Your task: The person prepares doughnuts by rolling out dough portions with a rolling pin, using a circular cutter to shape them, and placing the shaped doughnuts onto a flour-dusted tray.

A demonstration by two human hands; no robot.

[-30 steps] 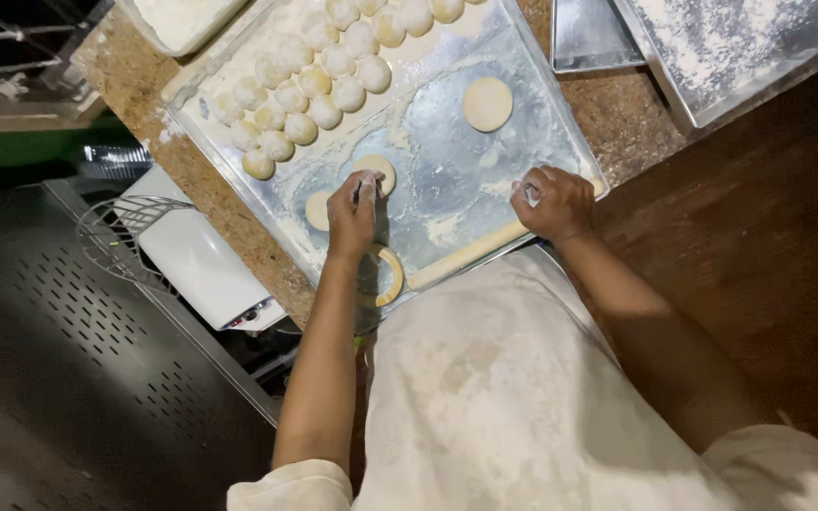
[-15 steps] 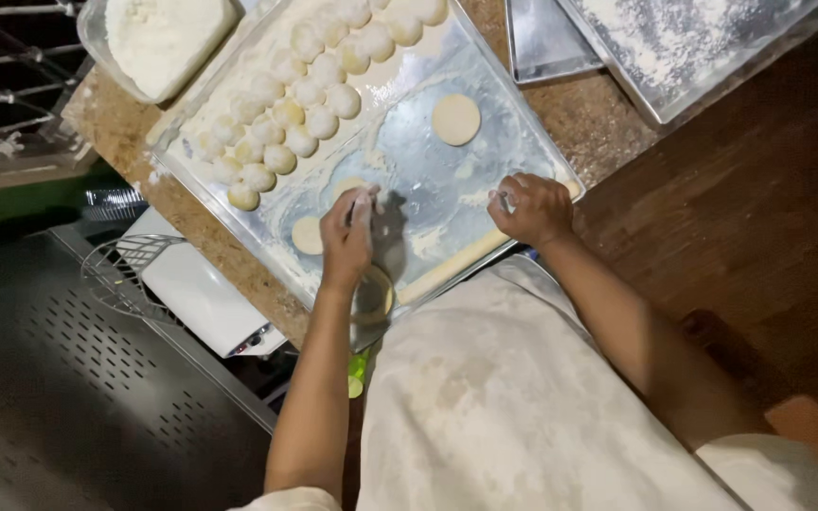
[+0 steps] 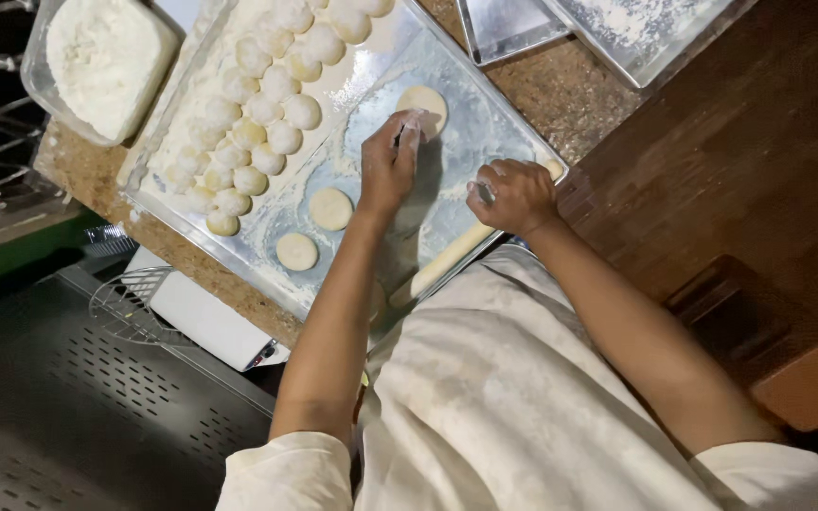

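Observation:
My left hand (image 3: 388, 163) reaches across the floured metal tray (image 3: 485, 123), its fingertips pinched on the near edge of a flat dough disc (image 3: 428, 100). Two more flat discs (image 3: 330, 208) (image 3: 296, 252) lie to the left of my forearm. Several round dough balls (image 3: 256, 132) are packed in rows at the tray's far left. My right hand (image 3: 518, 195) is curled into a fist on the tray's near right corner; a small pale bit shows at the fingers, and I cannot tell what it is. A wooden rolling pin (image 3: 451, 254) lies along the near rim.
A clear tub of flour (image 3: 106, 59) stands beyond the tray at the left. Two more floured metal trays (image 3: 513, 26) (image 3: 646, 33) sit at the far right on the speckled counter (image 3: 579, 104). A wire skimmer (image 3: 125, 303) and a white appliance (image 3: 205, 326) lie below the counter edge.
My left hand has left the disc in the middle of the tray and moved up and right to the farther disc. The right fist stays put. The view has shifted.

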